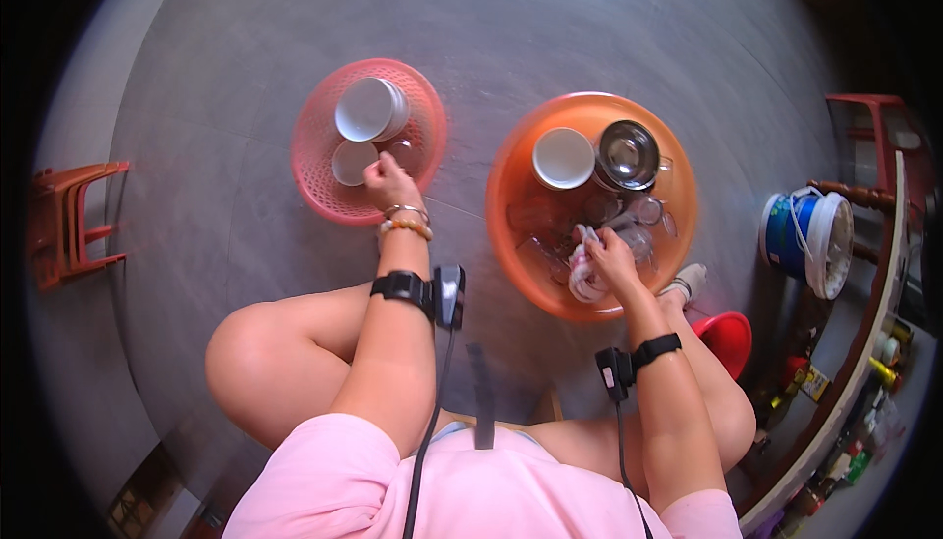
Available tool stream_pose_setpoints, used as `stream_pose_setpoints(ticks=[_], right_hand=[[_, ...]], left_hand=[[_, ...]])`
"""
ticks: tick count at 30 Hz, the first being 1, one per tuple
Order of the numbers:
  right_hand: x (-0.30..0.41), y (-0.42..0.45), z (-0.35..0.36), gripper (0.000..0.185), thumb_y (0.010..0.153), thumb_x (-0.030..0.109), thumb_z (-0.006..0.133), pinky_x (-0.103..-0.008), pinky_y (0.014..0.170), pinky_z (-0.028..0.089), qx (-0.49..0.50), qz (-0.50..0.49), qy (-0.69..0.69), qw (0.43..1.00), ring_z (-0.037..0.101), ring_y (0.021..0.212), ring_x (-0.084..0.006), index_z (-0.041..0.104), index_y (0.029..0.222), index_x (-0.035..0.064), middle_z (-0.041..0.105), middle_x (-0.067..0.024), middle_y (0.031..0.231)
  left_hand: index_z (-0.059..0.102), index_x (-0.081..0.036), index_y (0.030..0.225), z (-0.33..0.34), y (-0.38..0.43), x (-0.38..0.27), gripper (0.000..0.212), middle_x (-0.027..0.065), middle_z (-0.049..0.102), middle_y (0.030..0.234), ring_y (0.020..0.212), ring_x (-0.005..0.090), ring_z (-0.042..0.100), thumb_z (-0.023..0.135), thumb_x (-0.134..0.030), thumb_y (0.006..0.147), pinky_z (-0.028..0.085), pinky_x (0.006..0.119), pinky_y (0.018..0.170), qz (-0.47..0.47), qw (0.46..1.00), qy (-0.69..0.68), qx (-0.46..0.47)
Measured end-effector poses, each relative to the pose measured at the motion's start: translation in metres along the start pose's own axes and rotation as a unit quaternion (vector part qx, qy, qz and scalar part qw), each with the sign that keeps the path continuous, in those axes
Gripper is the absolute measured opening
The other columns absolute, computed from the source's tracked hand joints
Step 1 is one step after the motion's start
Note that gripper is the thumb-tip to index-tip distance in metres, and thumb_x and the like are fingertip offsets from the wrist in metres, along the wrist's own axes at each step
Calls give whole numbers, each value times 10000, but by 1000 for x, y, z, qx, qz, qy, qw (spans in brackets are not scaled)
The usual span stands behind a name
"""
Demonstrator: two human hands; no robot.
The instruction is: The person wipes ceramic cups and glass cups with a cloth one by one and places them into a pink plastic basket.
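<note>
My left hand (390, 184) is over the near side of a pink plastic basket (313, 185), its fingers curled at a clear glass (401, 148); whether they grip it I cannot tell. In the basket stand a stack of white bowls (365, 110) and a small white bowl (352, 163). My right hand (613, 262) grips a wet white-and-pink cloth (586, 277) at the near edge of an orange plastic basin (508, 259). The basin holds a white bowl (563, 159), a steel bowl (628, 156) and several clear glasses (647, 209), some touching or near the cloth.
Both tubs rest on a grey tiled floor. A red bucket (726, 344) is by my right leg, and a blue-and-white pail (807, 240) lies further right beside a table (877, 318) with small items. Stacked orange stools (77, 222) stand at the far left.
</note>
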State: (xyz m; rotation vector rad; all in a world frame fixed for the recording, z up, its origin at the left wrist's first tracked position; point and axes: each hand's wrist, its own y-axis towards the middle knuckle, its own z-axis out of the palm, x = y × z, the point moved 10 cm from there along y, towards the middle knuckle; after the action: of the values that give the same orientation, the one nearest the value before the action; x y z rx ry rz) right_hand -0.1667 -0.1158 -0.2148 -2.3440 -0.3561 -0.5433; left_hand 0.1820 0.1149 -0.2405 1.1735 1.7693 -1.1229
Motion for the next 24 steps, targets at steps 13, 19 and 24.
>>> stream_pose_setpoints(ticks=[13, 19, 24], right_hand=[[57, -4, 17, 197, 742, 115, 487, -400, 692, 467, -80, -85, -201, 973, 563, 804, -353, 472, 931, 62, 519, -200, 896], [42, 18, -2, 231, 741, 193, 463, -457, 708, 444, -127, 3, -18, 992, 563, 767, -398, 510, 910, 42, 558, -234, 871], [34, 40, 2, 333, 722, 260, 484, -446, 774, 413, -124, 73, 111, 983, 535, 842, -417, 541, 888, -23, 568, -263, 845]], left_hand=[[501, 33, 993, 158, -155, -27, 472, 206, 589, 874, 655, 267, 621, 585, -339, 715, 506, 323, 511, 135, 790, 415, 431], [481, -13, 1109, 154, -175, -32, 382, 121, 595, 914, 644, 211, 617, 409, 13, 735, 517, 283, 426, -11, 860, 215, 463], [470, -47, 1118, 146, -176, -49, 420, 84, 572, 943, 675, 197, 613, 387, 39, 716, 525, 284, 434, -55, 873, 70, 479]])
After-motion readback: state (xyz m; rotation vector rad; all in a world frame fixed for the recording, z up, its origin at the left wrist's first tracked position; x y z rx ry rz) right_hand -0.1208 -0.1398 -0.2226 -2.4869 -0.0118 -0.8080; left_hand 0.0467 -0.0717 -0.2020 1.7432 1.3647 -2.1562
